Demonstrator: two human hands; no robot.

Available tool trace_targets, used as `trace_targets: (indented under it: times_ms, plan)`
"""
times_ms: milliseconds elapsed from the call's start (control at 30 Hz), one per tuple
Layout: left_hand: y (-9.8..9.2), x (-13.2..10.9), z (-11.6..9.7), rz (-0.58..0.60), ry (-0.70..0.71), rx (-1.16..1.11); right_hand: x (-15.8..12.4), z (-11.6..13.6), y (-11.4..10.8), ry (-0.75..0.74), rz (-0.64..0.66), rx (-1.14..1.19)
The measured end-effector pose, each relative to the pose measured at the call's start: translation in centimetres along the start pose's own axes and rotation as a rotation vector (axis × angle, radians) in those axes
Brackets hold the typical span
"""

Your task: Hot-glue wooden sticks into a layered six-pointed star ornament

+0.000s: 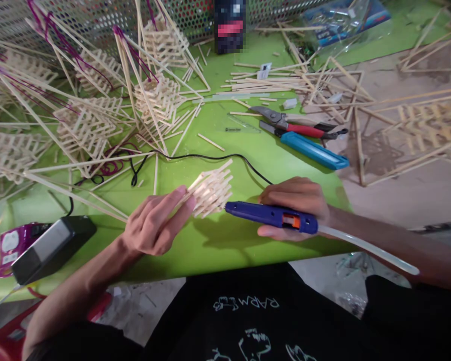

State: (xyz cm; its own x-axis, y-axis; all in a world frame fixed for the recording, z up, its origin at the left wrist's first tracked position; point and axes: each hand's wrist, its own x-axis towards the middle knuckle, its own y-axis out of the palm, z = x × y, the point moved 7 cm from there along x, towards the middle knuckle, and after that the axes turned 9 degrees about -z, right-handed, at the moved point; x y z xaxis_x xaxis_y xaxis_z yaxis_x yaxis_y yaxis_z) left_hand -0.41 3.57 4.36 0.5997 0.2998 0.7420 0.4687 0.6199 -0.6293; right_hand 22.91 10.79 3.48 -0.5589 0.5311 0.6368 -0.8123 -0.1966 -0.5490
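Observation:
My left hand point(156, 220) pinches one side of a small lattice of stacked wooden sticks point(212, 190), holding it tilted over the green table. My right hand point(298, 200) is wrapped round a dark blue hot glue gun point(263, 214), whose nozzle points left and meets or nearly meets the lattice's lower right edge; I cannot tell if they touch. A long translucent glue stick point(372, 248) juts from the gun's back end, over my right forearm. From the gun's side a thin black cord point(210, 156) runs leftward across the table.
Several stick lattices with thin stick frames and purple string point(150, 100) crowd the left. Pruning shears point(296, 125) and a blue-handled cutter point(313, 150) lie beyond my right hand, near loose sticks point(263, 85). A dark box-shaped device point(54, 248) sits at the near left. Wooden frames point(361, 145) stand right.

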Motion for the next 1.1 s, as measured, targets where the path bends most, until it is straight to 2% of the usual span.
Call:
trace_targets:
  times_ms: [200,433,600,833,1100]
  plan:
    - [0.47,-0.17,-0.04,0.050,0.011,0.042,0.24,-0.43,0.42,0.122,0.019,0.012]
    - [0.61,0.28,0.21,0.053,-0.026,0.037,0.80,-0.59,0.75,0.173,0.099,0.047]
    - [0.61,0.21,-0.14,0.033,0.036,0.058,0.71,-0.77,0.92,0.190,0.102,0.059]
    - [0.65,0.32,-0.08,0.058,0.033,0.108,0.63,-0.80,0.95,0.186,0.121,0.031]
    - [0.53,0.26,-0.37,0.002,0.070,0.066,0.56,-0.79,0.99,0.213,0.138,0.017]
